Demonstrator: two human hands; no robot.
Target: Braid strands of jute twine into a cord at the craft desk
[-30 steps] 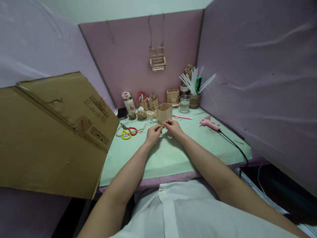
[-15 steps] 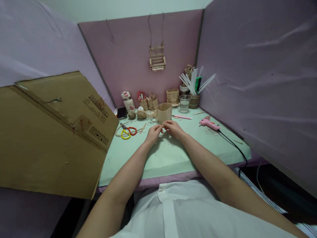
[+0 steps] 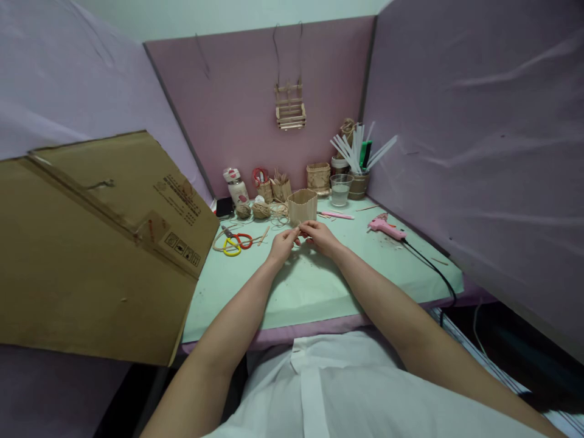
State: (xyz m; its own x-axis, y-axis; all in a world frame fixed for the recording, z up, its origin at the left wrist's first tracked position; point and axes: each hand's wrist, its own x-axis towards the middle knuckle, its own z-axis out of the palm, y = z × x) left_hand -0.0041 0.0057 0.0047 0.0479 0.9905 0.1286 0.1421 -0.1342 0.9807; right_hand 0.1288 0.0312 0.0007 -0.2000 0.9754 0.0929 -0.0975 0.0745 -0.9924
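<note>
My left hand (image 3: 283, 244) and my right hand (image 3: 322, 238) meet over the middle of the table, fingertips pinched together. Whatever sits between the fingers is too small and too covered to make out. Just behind them stands an open-topped holder made of wooden sticks (image 3: 302, 207). To its left lie loose loops of twine (image 3: 279, 213) and a ball of twine (image 3: 261, 210). Scissors with red and yellow handles (image 3: 232, 246) rest on the table, left of my left hand.
A pink glue gun (image 3: 386, 227) with a black cord lies at the right. Along the back are a plastic cup of clear liquid (image 3: 340, 193), a pot of white sticks (image 3: 358, 185) and a bottle (image 3: 236, 187). A large cardboard sheet (image 3: 100, 255) leans at the left.
Both hands stay in nearly the same place, with the fingertips shifted slightly. A tan bit that showed between the fingers is now mostly covered.
</note>
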